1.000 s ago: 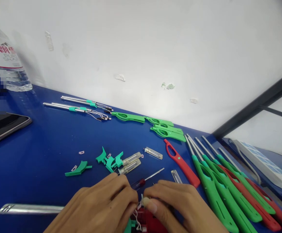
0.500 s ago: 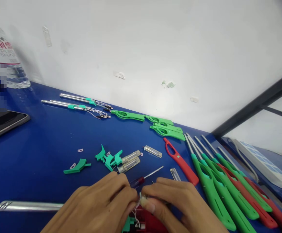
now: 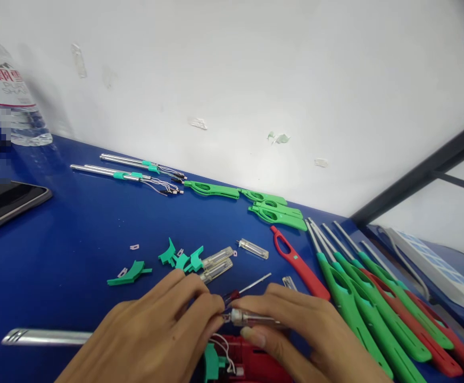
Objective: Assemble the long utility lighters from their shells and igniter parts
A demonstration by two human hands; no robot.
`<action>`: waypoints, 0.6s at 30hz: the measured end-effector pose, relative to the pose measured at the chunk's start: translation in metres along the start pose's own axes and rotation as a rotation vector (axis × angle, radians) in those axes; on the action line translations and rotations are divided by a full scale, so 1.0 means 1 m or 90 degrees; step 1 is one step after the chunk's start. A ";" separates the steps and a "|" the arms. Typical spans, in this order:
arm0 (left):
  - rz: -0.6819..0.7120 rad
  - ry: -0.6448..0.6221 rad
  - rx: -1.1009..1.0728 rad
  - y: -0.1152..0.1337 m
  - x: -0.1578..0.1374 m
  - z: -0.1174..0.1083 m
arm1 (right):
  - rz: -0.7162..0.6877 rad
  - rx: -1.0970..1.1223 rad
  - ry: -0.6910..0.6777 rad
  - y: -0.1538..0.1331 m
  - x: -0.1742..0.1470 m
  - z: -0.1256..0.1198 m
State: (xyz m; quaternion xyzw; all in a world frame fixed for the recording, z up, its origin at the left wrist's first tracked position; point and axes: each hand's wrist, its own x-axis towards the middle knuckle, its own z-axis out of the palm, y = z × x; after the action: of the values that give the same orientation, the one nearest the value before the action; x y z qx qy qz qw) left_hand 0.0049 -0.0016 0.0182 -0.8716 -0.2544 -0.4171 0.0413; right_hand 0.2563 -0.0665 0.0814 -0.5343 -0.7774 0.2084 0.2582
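My right hand [image 3: 307, 332] grips a clear lighter fuel tank [image 3: 256, 318] between thumb and fingers, its white valve end pointing left. My left hand [image 3: 156, 330] pinches at that valve end; what its fingertips hold is too small to make out. Below both hands lies a red lighter housing [image 3: 254, 359], partly covered, with a green trigger [image 3: 212, 364] and white wires [image 3: 226, 346] in it. A silver lighter tube [image 3: 44, 337] runs out to the left from under my left hand. Just beyond my fingers lies a screwdriver [image 3: 256, 283].
Loose green triggers [image 3: 132, 274] and more clear tanks [image 3: 218, 258] lie ahead. Green housing halves [image 3: 212, 190] and wired metal tubes [image 3: 124, 174] line the wall. Finished-looking lighters [image 3: 375, 298] fan out at right, beside a red housing half [image 3: 299, 263]. A phone [image 3: 8, 205] and bottle [image 3: 12, 96] stand left.
The fuel tank has turned in my right hand and now lies level, with more of its clear body showing. My hands uncover more of the red housing beneath.
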 end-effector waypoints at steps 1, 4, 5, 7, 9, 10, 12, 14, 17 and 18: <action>-0.006 -0.006 -0.005 0.000 0.001 -0.001 | -0.006 -0.001 0.001 0.001 -0.001 -0.001; -0.018 0.001 -0.026 0.001 0.007 -0.002 | -0.018 0.012 0.010 0.002 -0.002 -0.005; -0.019 0.014 -0.028 0.002 0.010 -0.003 | -0.011 0.015 0.008 0.002 -0.002 -0.005; -0.028 0.033 -0.034 0.003 0.014 -0.004 | 0.007 0.025 -0.005 0.001 -0.002 -0.006; -0.035 0.044 -0.044 0.003 0.017 -0.005 | 0.021 0.036 -0.011 0.000 -0.003 -0.005; -0.033 0.045 -0.046 0.003 0.018 -0.006 | 0.024 0.039 -0.010 0.000 -0.003 -0.005; -0.033 0.046 -0.048 0.003 0.018 -0.006 | 0.023 0.042 -0.016 0.000 -0.004 -0.005; -0.028 0.049 -0.057 0.004 0.016 -0.006 | 0.024 0.042 -0.039 0.001 -0.003 -0.004; -0.020 0.067 -0.057 0.005 0.013 -0.005 | 0.027 0.046 -0.064 0.001 0.000 -0.005; -0.016 0.071 -0.051 0.005 0.013 -0.005 | 0.027 0.044 -0.065 0.001 0.001 -0.005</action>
State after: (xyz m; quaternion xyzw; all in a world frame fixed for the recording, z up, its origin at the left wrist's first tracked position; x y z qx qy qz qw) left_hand 0.0104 -0.0026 0.0320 -0.8447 -0.2457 -0.4753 0.0150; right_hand 0.2599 -0.0653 0.0850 -0.5303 -0.7703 0.2674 0.2320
